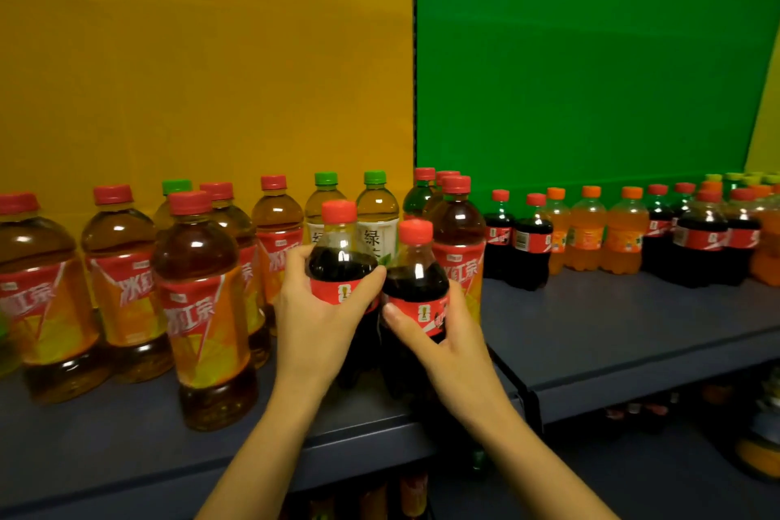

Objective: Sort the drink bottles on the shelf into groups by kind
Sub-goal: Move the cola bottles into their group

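My left hand (pixel 317 308) grips a small cola bottle (pixel 340 262) with a red cap around its red label. Beside it, my right hand (pixel 439 334) grips a second small cola bottle (pixel 415 279) the same way. Both bottles stand upright and touch each other near the right end of the left shelf (pixel 126 448). Around them stand several large iced-tea bottles (pixel 202 308) with red caps and two green-tea bottles (pixel 377 220) with green caps. On the right shelf (pixel 612 329) stand more small cola bottles (pixel 532 243) and orange soda bottles (pixel 586 232).
A yellow back panel (pixel 211 55) sits behind the left shelf and a green panel (pixel 591 55) behind the right. A dark gap with a metal bracket (pixel 523 388) separates the two shelves. More bottles show on a lower shelf (pixel 633 414).
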`<state>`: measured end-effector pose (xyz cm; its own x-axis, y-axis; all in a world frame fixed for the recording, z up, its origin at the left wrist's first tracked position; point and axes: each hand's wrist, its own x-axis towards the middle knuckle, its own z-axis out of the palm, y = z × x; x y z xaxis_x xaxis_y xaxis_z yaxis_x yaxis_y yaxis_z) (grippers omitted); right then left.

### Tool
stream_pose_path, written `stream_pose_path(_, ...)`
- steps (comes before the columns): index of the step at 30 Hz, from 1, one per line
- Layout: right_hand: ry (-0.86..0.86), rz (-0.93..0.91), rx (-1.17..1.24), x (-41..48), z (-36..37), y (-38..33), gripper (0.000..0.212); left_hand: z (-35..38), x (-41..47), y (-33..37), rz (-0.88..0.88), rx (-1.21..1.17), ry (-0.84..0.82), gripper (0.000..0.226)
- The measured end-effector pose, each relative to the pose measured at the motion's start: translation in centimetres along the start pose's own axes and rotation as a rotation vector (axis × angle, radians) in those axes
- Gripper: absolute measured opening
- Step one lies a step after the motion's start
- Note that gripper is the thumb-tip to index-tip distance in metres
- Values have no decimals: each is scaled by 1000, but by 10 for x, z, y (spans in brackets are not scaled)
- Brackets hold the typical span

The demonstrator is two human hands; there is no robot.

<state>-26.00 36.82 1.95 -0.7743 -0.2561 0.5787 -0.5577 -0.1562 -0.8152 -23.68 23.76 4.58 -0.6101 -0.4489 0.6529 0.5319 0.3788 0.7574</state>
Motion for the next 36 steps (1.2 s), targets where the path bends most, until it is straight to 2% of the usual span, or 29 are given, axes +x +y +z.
stream_pose_path(7,91,-12,95,7,-81,-15,43,70,-15,38,36,-109,-130,48)
stream_pose_path(13,168,-38,27,35,-174,1,40,164,-18,38,41,-88,-122,54)
stream_pose_path(17,156,-14,-29,51,-229,20,53,222,-23,33,29,-51,-105,48)
stream_pose_path(20,119,12,-57,64,-261,39,44,259,-21,23,-24,-40,-86,48)
stream_pose_path(23,79,43,-90,74,-282,59,38,286,-17,9,-76,-22,-62,49)
stream_pose_path(29,76,96,-108,85,-304,88,53,314,-19,-12,-143,35,-54,52)
stream_pose_path(36,88,83,-131,91,-305,100,55,328,-18,-24,-163,35,-31,56)
